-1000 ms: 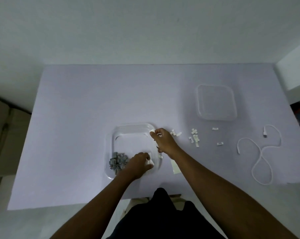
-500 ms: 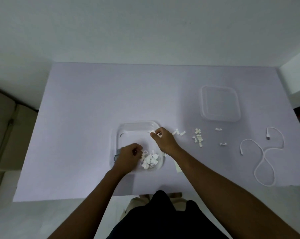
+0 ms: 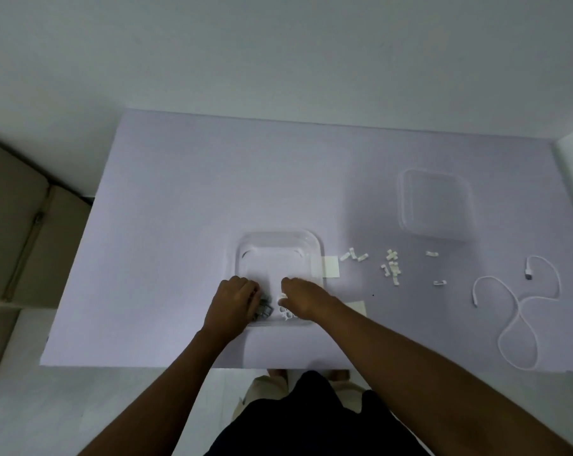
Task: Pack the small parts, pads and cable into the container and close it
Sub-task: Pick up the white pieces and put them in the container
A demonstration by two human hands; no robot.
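Left hand: I see my left hand (image 3: 234, 302) at the near left corner of the container, fingers curled down over the grey parts; whether it grips any of them I cannot tell.
Right hand: my right hand (image 3: 303, 299) is just beside the left, at the near right of the container, fingers bent down onto the white parts; a grip I cannot make out.
Container: the clear container (image 3: 278, 258) lies open under both hands, its far half bare.
Grey parts: a small heap of grey parts (image 3: 264, 309) sits inside the container, between my two hands and partly hidden by the left one.
White parts: a cluster of white parts (image 3: 284, 311) lies inside the container, touching the right hand's fingertips.
Pads: one pale pad (image 3: 330, 266) lies just beyond my right hand, overlapping the container's right rim; a second pad (image 3: 357, 307) shows beside my right wrist, partly covered by the forearm.
Loose parts: more loose parts (image 3: 390, 266) are scattered on the table to the right of my right hand, apart from the container.
Lid: the clear lid (image 3: 435, 205) rests flat, well to the right of and beyond my right hand.
Cable: the white cable (image 3: 517, 311) lies in loose loops far to the right of my right arm, near the table edge.
Table: the pale table (image 3: 180, 192) carries everything.
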